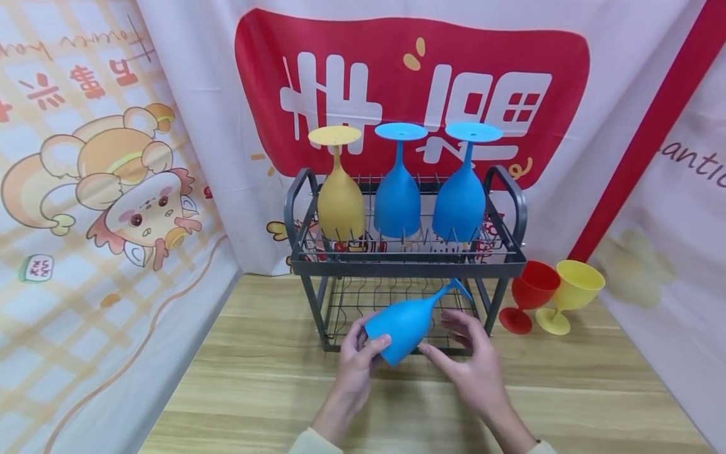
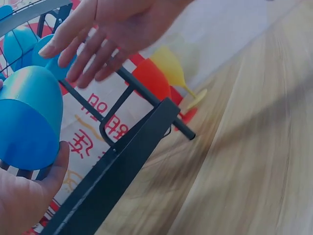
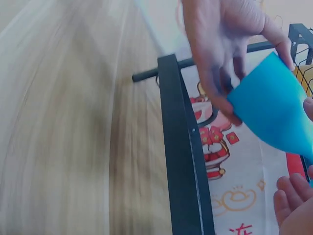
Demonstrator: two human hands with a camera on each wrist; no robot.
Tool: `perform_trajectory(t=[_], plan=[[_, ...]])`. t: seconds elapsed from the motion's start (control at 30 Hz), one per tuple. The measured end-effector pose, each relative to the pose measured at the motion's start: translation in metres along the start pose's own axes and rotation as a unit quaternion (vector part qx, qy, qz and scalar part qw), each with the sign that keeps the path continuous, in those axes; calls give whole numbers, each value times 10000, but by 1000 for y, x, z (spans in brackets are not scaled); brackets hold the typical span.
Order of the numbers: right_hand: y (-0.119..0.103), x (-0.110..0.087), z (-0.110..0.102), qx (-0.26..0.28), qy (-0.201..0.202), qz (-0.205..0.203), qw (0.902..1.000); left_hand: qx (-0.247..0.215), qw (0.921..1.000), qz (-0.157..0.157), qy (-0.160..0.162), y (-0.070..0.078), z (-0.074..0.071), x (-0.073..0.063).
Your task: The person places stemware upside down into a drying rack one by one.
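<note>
Before the black metal rack [image 1: 408,270], already bearing three upturned yellow and blue goblets [image 1: 397,202], left hand [image 1: 354,369] gripped a blue plastic goblet [image 1: 404,325], right hand [image 1: 475,369] spread nearby, red goblet [image 1: 534,284] and yellow goblet [image 1: 578,285] unracked.

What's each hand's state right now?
Left hand: holding a blue goblet by its bowl.
Right hand: open, near the goblet, holding nothing.
</note>
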State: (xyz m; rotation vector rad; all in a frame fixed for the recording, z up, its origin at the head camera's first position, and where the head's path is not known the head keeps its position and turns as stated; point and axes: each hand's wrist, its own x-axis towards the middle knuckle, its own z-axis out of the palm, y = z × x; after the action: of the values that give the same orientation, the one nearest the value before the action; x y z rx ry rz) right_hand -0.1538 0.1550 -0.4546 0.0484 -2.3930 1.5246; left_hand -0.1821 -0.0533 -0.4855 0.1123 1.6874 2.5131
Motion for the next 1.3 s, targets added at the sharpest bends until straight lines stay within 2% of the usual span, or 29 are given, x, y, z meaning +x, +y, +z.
perform_trajectory(t=[0.07, 0.17, 0.33, 0.6, 0.8, 0.9, 1.0, 1.07, 1.1, 1.13, 1.2, 1.3], plan=[[-3, 1, 3, 442, -151, 331, 9984, -230, 9997, -95, -22, -1, 1, 0], [-7, 3, 9, 964, -323, 587, 9931, -482, 9985, -230, -101, -3, 3, -1], [-10, 6, 16, 1506, -520, 951, 9826, -660, 9971, -248, -297, -5, 5, -1], [-11, 7, 20, 1755, -815, 1261, 9730, -661, 9951, -264, -683, -7, 4, -2], [-6, 6, 21, 1908, -676, 1309, 9705, -564, 9927, -314, -1017, -8, 1, -4], [-4, 6, 20, 1953, -591, 1301, 9703, -335, 9939, -228, -1027, -10, -2, -4], [0, 7, 17, 1732, -500, 1241, 9758, 130, 9975, 245, -643, -14, -6, -4], [3, 8, 14, 1491, -458, 1138, 9812, 445, 9962, 744, -63, -17, -10, -3], [5, 9, 12, 1373, -448, 1085, 9836, 566, 9927, 1017, 310, -18, -13, -3], [7, 10, 10, 1217, -443, 1037, 9861, 653, 9876, 1235, 712, -19, -16, -2], [13, 13, 7, 997, -450, 916, 9898, 814, 9722, 1551, 1557, -20, -24, 0], [21, 19, 3, 687, -393, 779, 9938, 1091, 9459, 1586, 2610, -20, -40, 6]])
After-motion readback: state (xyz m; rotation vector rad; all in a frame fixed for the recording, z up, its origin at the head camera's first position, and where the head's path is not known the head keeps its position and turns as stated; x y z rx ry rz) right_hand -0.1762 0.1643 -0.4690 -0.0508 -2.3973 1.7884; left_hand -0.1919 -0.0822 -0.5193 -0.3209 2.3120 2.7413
